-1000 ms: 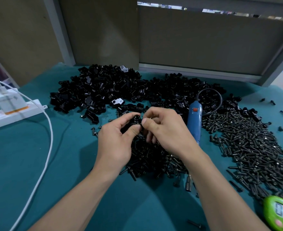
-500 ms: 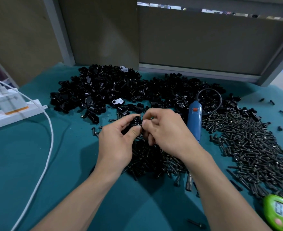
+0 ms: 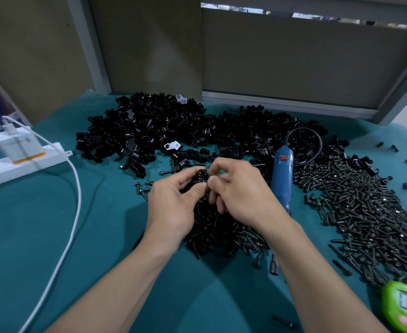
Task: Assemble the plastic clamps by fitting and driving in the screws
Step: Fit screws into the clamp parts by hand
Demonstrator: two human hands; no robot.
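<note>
My left hand [image 3: 173,200] grips a small black plastic clamp [image 3: 200,177] between thumb and fingers, above the middle of the table. My right hand [image 3: 241,193] meets it from the right, thumb and forefinger pinched at the clamp's side; whatever they pinch is hidden. A big heap of black clamps [image 3: 164,131] lies behind the hands. Black screws [image 3: 365,207] spread in a wide pile at the right, and a smaller screw pile [image 3: 221,234] lies under my hands. A blue electric screwdriver [image 3: 281,179] lies just right of my right hand.
The table has a teal cloth [image 3: 29,236]. A white power strip with a charger [image 3: 17,150] sits at the left edge, its white cable [image 3: 75,212] curving toward me. A green timer [image 3: 406,306] lies at the bottom right. Grey partition panels stand behind.
Both hands stay together on the clamp. They have shifted slightly, with the right fingers working at the clamp's side.
</note>
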